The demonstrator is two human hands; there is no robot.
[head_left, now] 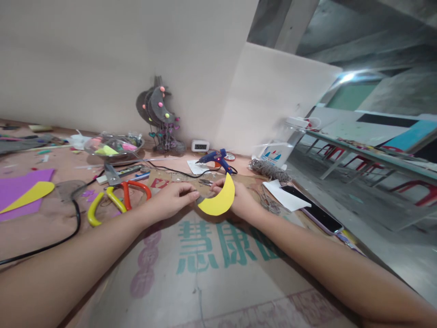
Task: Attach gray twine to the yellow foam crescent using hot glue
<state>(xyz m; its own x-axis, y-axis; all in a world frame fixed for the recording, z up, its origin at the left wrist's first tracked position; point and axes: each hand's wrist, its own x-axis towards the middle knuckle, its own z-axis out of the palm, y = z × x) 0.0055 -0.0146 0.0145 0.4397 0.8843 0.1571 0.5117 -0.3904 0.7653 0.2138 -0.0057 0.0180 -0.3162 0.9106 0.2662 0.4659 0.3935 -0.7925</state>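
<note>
A yellow crescent (218,202) is held up between both hands over a printed cardboard sheet (170,296). My left hand (175,198) pinches its left tip, where a bit of grey shows at the thumb. Behind the crescent's right side, my right hand (237,198) grips it, with its fingers partly hidden. Just beyond the hands lies a blue glue gun (216,158). Scissors with yellow handles (111,200) and pliers with red-orange handles (127,196) rest left of my left hand.
Grey crescent ornaments (159,107) stand at the wall near a plastic bowl (114,146) and small clock (200,146). Purple sheets (20,187) and a black cable (77,218) are left. Grey cord (269,169), a phone (321,214) and a clear bucket (283,143) are right.
</note>
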